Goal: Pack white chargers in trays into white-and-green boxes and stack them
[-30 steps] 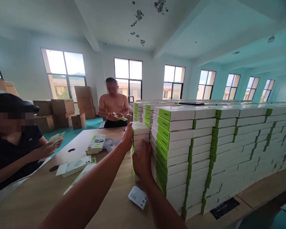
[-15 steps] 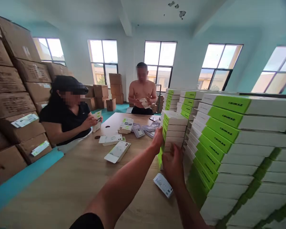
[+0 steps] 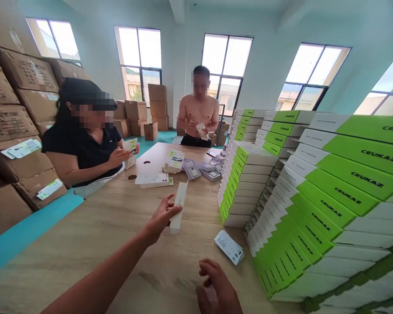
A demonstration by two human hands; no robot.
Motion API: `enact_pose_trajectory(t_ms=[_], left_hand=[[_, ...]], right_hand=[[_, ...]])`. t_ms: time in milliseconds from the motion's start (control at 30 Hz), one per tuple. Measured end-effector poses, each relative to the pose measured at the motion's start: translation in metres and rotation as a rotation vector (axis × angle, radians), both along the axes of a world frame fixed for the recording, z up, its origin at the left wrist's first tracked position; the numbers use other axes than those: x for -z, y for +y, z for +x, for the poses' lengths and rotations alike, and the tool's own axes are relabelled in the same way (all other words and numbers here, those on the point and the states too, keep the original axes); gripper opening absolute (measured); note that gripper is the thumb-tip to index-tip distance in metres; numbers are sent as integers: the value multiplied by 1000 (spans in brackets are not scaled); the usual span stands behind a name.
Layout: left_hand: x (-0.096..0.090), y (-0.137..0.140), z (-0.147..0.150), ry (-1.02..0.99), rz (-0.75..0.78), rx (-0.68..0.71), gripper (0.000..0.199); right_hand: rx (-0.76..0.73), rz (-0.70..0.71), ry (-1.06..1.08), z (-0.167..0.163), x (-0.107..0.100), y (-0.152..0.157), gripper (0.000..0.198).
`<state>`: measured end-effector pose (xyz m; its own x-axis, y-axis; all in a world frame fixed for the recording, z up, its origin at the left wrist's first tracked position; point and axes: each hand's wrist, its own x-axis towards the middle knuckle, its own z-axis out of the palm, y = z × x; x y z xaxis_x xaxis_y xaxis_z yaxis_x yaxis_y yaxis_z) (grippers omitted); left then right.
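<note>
My left hand (image 3: 161, 216) grips a slim white box (image 3: 180, 198) by its side, thumb towards me. The box is tilted on edge above the table, and an end flap sticks up at its top. Lower down, my right hand (image 3: 218, 288) hovers with curled fingers apart from the thumb and nothing visible between them. Just beyond it lies a small stack of printed leaflets (image 3: 228, 247). To the right of the leaflets rise stacked white-and-green boxes (image 3: 309, 209), with a shorter stack (image 3: 249, 174) beside them.
Flat white boxes (image 3: 153, 179), a small pile of boxes (image 3: 174, 160) and clear plastic trays (image 3: 191, 169) lie further back on the table (image 3: 118, 244). One person (image 3: 85, 139) sits at left, another (image 3: 199, 109) at the far end, each handling a box. Cartons (image 3: 9, 122) line the left.
My left hand has left the short stack, moved left and picked up the white box from the table. My right hand has drawn back towards me from the stack. The view has shifted.
</note>
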<state>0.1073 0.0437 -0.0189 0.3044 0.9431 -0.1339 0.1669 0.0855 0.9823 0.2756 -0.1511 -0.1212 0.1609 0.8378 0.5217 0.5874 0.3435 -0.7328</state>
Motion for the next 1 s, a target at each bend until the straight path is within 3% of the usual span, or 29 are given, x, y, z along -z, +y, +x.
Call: enact_pose_trajectory(t_ms=[67, 100, 233, 333, 433, 500, 567, 633, 700, 767, 867, 1000], left_hand=[[6, -31, 9, -122, -85, 68, 63], [8, -43, 11, -180, -132, 93, 60], [4, -63, 4, -498, -398, 61, 48], [-2, -66, -7, -662, -529, -35, 44], [-2, -74, -16, -656, -528, 10, 47], [2, -79, -23, -550, -451, 69, 49], [9, -80, -33, -310, -232, 89, 49], [18, -75, -45, 12, 170, 98, 52], [26, -66, -53, 295, 603, 115, 73], [30, -54, -56, 445, 867, 152, 92], [28, -39, -53, 406, 901, 253, 84], [20, -35, -46, 120, 679, 315, 61]], right_hand=[[-22, -18, -85, -6, -30, 20, 73], [-51, -34, -121, -8, -43, 28, 79], [-205, -144, -147, -13, -76, 43, 68], [-239, -163, -96, -16, -79, 45, 60], [-211, -145, -51, -21, -75, 49, 44], [-145, -142, 9, -23, -74, 53, 33], [-37, -188, 178, -22, -76, 56, 23], [48, -253, 359, -21, -80, 58, 16], [47, -293, 447, -24, -86, 57, 17], [-19, -335, 552, -32, -94, 55, 22], [-131, -394, 771, -50, -108, 50, 28], [-253, -359, 752, -53, -114, 41, 42]])
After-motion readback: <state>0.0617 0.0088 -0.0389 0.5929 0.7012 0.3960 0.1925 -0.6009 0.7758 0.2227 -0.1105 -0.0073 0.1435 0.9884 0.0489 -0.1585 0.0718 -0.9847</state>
